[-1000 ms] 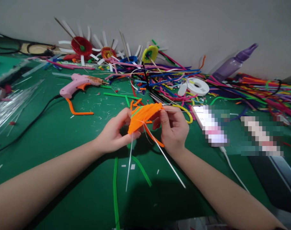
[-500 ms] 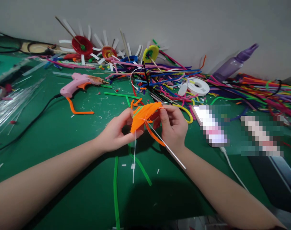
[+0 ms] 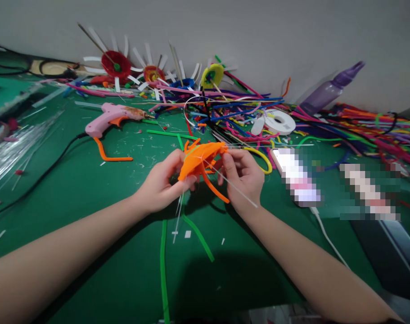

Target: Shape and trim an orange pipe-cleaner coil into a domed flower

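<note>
An orange umbrella-like piece (image 3: 198,158) of fuzzy stems is held between my two hands above the green table. My left hand (image 3: 167,182) pinches its left edge, thumb in front and the other fingers partly hidden behind. At its right edge, my right hand (image 3: 243,180) grips the rim between thumb and forefinger. Thin pale rods stick out of the piece to the right, down-left and down-right. An orange stem (image 3: 215,188) hangs from its underside between the hands.
Left of the hands lies a pink glue gun (image 3: 112,118) with a black cord. Colourful stems pile up behind, near a white spool (image 3: 279,122) and a purple bottle (image 3: 326,94). A lit phone (image 3: 295,177) sits at right. Green stems (image 3: 163,270) lie in front.
The orange piece has tilted and shifted slightly left, and its thin rods have swung. More of its underside stems show. Both hands still hold it.
</note>
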Demonstrator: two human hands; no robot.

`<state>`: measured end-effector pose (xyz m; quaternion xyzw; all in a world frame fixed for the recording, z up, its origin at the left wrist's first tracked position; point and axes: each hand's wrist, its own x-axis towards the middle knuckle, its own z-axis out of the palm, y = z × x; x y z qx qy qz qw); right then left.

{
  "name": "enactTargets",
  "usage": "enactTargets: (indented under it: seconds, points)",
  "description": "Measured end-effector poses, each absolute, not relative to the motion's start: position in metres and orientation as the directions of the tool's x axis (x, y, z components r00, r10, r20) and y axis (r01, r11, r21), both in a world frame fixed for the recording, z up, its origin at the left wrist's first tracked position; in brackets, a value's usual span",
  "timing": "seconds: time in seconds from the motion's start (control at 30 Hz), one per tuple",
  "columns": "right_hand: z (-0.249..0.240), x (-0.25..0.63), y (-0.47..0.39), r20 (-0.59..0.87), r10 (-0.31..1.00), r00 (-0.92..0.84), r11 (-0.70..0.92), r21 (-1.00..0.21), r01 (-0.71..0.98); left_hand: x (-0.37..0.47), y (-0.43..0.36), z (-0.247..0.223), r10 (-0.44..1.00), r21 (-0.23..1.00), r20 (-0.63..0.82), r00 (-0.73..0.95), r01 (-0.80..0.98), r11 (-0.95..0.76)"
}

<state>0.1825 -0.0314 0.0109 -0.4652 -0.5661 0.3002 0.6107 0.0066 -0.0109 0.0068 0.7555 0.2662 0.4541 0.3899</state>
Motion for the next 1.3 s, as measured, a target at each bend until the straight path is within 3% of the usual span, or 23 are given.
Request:
enactTargets:
  seconds: [0.53,0.8,1.0,1.1,1.3]
  points:
    - [0.015,0.187,-0.034,0.434,0.897,0.082,0.389,-0.864,0.321,0.003,-0.008,0.010,0.745,0.802,0.537,0.396,0.035,-0.597]
    - [0.022,0.189,-0.036,0.603,0.797,-0.044,0.503,-0.620,0.602,0.001,-0.004,0.005,0.774,0.810,0.536,0.337,0.052,-0.584]
    - [0.019,0.192,-0.032,0.651,0.751,-0.110,0.540,-0.509,0.670,0.001,-0.002,0.002,0.832,0.908,0.414,0.370,-0.103,-0.406]
    - [0.017,0.192,-0.031,0.626,0.773,-0.100,0.519,-0.535,0.666,0.002,-0.003,0.003,0.837,0.937,0.349,0.421,-0.148,-0.316]
    - [0.014,0.193,-0.027,0.444,0.896,0.012,0.353,-0.728,0.587,0.000,-0.003,0.000,0.841,0.947,0.320,0.436,-0.174,-0.270]
